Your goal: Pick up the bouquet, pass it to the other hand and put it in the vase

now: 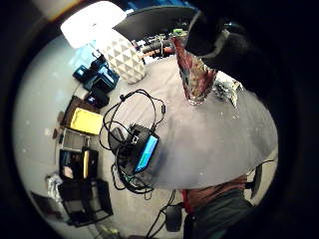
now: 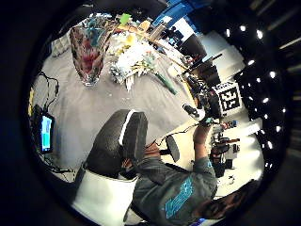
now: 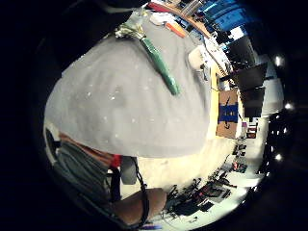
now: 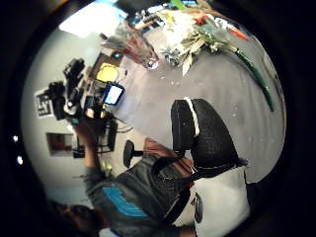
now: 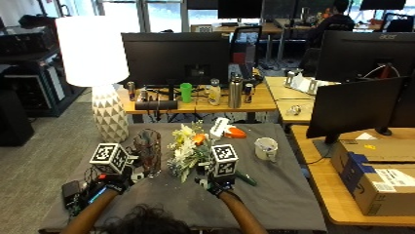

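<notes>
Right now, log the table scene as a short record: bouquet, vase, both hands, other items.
bouquet: lying on the grey tablecloth beside the vase, stems toward the right hand; bouquet
vase: upright, no flowers in it
left hand: above the cloth near the vase, holding nothing
right hand: near the stems, bouquet not lifted
other items: white mug, lamp

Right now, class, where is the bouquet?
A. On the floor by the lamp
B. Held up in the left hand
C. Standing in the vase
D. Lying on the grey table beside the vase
D: the bouquet lies on the grey table next to the empty vase, with neither hand holding it.
</notes>
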Action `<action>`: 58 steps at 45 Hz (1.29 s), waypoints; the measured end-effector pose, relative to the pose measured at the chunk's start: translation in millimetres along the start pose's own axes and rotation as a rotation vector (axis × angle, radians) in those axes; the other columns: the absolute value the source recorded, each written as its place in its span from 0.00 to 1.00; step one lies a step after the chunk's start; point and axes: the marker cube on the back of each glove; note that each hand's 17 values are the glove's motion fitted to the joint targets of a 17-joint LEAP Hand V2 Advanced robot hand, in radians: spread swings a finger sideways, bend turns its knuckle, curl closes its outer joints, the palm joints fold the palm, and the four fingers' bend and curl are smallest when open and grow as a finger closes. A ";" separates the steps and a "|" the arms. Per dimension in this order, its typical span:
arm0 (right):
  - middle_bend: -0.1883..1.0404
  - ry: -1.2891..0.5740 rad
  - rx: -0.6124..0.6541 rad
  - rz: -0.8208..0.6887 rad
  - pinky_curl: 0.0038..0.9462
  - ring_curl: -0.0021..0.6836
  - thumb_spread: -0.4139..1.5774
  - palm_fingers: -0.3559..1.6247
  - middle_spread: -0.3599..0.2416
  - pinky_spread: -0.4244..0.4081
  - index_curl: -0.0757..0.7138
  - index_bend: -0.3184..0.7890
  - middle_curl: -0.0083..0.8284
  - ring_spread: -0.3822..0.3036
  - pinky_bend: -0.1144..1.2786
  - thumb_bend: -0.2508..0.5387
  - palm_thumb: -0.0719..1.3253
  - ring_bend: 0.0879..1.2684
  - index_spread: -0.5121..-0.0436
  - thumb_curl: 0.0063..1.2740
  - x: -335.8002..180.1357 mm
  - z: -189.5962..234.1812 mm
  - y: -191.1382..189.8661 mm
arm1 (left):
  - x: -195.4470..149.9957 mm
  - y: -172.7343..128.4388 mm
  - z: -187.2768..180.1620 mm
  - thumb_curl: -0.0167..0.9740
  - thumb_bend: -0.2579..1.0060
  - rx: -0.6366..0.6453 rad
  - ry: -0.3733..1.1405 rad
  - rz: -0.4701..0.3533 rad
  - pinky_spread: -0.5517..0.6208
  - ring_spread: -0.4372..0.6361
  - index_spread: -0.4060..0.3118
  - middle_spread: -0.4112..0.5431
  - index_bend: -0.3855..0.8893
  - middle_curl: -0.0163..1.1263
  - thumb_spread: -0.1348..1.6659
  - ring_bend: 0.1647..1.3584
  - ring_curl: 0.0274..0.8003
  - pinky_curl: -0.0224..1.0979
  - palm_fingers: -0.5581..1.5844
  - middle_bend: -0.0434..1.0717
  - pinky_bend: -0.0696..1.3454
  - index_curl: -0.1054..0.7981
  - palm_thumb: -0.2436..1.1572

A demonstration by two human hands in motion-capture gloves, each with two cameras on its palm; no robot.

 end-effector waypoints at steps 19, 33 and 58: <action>0.36 -0.021 -0.010 0.001 0.26 0.26 0.77 0.32 0.72 0.89 0.29 0.41 0.27 0.81 0.42 0.62 0.39 0.21 0.34 0.16 1.0 -9.3 10.8 | 1.4 2.1 1.0 0.18 0.20 -0.017 0.024 -0.003 0.77 0.62 0.49 0.48 0.41 0.23 0.60 0.33 0.28 0.24 0.48 0.22 0.33 0.30 0.32; 0.36 0.029 0.009 0.007 0.31 0.32 0.82 0.30 0.73 0.91 0.34 0.40 0.34 0.83 0.43 0.52 0.39 0.22 0.32 0.19 16.7 -5.0 4.7 | 9.3 0.4 7.5 0.24 0.19 0.000 0.041 0.029 0.78 0.63 0.49 0.48 0.41 0.28 0.63 0.34 0.31 0.28 0.47 0.21 0.33 0.35 0.33; 0.35 0.042 0.074 0.245 0.37 0.37 0.80 0.24 0.75 0.91 0.35 0.39 0.40 0.87 0.48 0.33 0.42 0.22 0.34 0.24 123.7 10.7 -5.3 | 34.4 2.6 29.6 0.28 0.18 -0.021 0.085 0.078 0.79 0.64 0.49 0.50 0.40 0.31 0.64 0.34 0.34 0.32 0.46 0.21 0.32 0.39 0.32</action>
